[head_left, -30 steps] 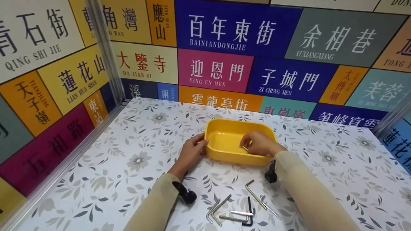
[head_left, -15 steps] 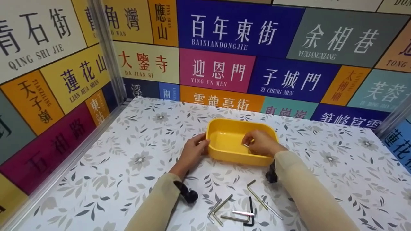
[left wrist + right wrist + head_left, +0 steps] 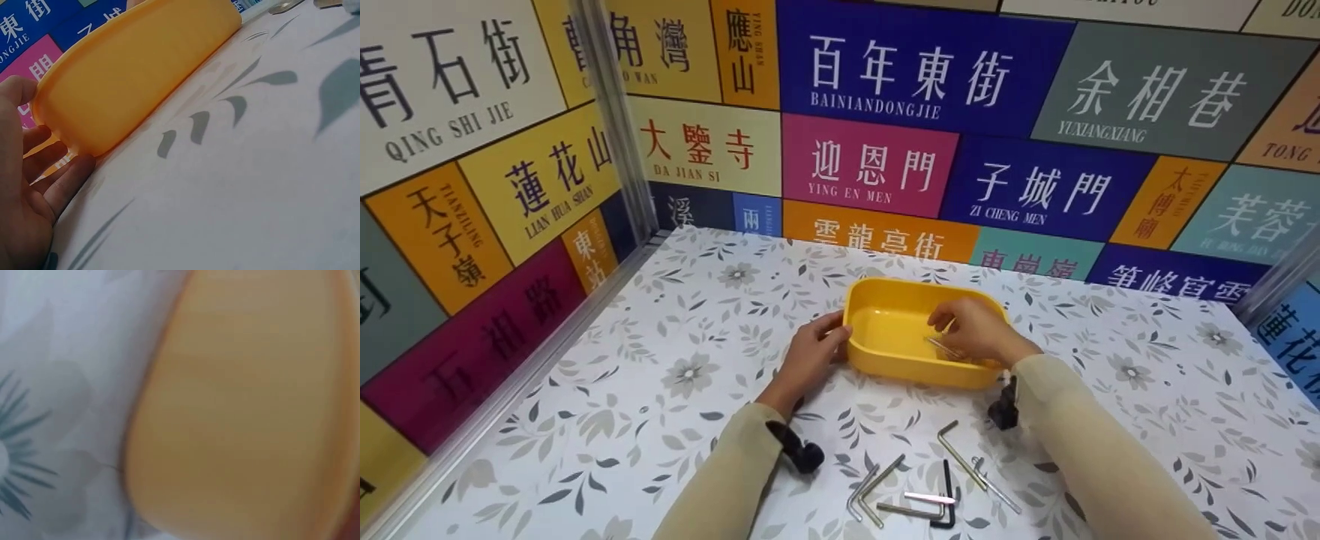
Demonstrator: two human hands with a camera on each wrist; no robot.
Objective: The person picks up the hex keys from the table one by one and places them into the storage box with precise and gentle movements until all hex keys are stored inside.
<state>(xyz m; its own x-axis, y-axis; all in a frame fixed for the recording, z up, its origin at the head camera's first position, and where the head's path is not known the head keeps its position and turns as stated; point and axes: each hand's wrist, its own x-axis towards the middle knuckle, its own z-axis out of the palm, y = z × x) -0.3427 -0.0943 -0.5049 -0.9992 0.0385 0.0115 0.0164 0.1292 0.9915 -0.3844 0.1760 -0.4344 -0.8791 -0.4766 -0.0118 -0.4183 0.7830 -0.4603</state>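
A yellow plastic box [image 3: 885, 366] stands on the table. My left hand [image 3: 810, 351] grips its left end; in the left wrist view the thumb lies at the rim and the other fingers [image 3: 73, 174] touch the outer wall. Inside the box, my right hand [image 3: 976, 330] hovers with loosely bent fingers over a metal hex key [image 3: 942, 346], which lies on the box floor, partly hidden by the hand. The right wrist view is blurred and shows mostly the box wall [image 3: 236, 405].
Several loose hex keys lie in front of the box, among them a black one [image 3: 947, 484], a brass-coloured one [image 3: 960, 454] and a pinkish-silver piece [image 3: 928, 497]. Sign-covered panels [image 3: 862, 161] rise behind the flower-patterned table [image 3: 645, 420].
My right hand has let go of the hex key and risen slightly, moving a little to the right. The left hand stays on the box.
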